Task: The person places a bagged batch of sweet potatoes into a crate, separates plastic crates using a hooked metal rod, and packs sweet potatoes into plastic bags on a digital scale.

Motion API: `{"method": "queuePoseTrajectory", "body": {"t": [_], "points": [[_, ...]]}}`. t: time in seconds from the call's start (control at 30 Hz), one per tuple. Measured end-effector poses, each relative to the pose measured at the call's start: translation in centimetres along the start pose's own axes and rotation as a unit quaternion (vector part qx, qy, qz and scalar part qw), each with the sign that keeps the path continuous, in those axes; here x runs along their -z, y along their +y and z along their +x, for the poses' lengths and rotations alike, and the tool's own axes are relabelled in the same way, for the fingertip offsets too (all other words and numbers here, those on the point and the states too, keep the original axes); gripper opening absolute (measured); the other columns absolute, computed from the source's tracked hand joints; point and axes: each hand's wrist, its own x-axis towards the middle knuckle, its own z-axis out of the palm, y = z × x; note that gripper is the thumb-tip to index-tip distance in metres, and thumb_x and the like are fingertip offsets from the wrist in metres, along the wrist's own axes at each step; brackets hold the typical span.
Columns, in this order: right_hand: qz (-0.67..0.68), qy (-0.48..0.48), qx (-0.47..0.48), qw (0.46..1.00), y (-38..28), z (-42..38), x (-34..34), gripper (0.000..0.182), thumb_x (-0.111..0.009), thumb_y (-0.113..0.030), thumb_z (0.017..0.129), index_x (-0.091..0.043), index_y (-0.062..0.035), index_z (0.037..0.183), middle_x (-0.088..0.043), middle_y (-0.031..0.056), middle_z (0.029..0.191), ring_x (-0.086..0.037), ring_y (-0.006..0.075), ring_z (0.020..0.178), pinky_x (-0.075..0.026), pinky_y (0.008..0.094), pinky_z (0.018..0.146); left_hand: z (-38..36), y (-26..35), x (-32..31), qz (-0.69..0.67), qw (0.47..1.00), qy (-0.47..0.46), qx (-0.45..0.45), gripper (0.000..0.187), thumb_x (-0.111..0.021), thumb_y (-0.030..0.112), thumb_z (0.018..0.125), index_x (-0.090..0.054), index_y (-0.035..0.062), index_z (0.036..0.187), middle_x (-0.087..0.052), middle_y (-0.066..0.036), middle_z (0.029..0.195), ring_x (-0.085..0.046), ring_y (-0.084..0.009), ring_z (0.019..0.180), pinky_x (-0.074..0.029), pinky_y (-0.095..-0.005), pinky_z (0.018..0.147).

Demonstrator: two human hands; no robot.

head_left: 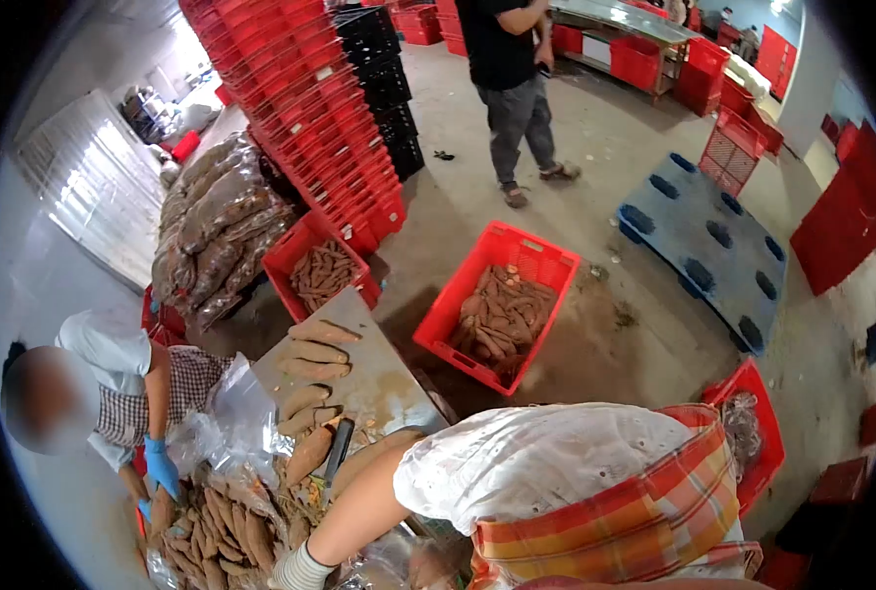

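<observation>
My right arm reaches down across the table (371, 329) toward a heap of sweet potatoes (224, 531). Of my right hand (298, 573), just the striped white glove cuff shows; the fingers are cut off by the bottom edge. Clear plastic bagging (384, 562) lies beside the cuff. Larger sweet potatoes (310, 452) rest in a row along the table, and a dark, narrow, bar-like object (339, 449) lies between two of them. My left hand is outside the picture.
Across the heap, a co-worker's blue-gloved hand (163, 467) touches sweet potatoes. Red crates of sweet potatoes (502, 320) stand on the floor, near tall stacked red crates (310, 118) and filled sacks (217, 226). A person (517, 98) stands beyond; a blue pallet (703, 246) lies right.
</observation>
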Motion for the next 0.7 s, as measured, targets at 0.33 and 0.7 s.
{"method": "queuePoseTrajectory", "body": {"t": [0.33,0.7], "points": [[-0.083,0.026,-0.003,0.996,-0.5,-0.1,-0.5,0.066,-0.063,-0.045,0.069,-0.052,-0.0002,0.116,-0.058,0.0231,0.106,-0.056,0.0357,0.098,-0.043,0.0426,0.084,-0.3,0.3,-1.0,0.03,0.999,0.017,-0.003,0.046,-0.038,0.042,0.091,-0.048,0.0065,0.119,-0.057,-0.012,0.11,-0.055,-0.0223,0.102,-0.048,-0.0385,0.085],[0.088,-0.002,0.028,0.996,-1.1,-4.2,1.8,0.049,-0.068,-0.031,0.071,-0.053,-0.0021,0.107,-0.06,0.0121,0.087,-0.056,0.0254,0.078,-0.047,0.04,0.07,-2.9,2.9,6.0,0.018,0.988,0.149,-0.018,0.04,-0.039,0.037,0.093,-0.049,0.0063,0.117,-0.057,-0.012,0.11,-0.055,-0.0232,0.101,-0.049,-0.0395,0.084]]}}
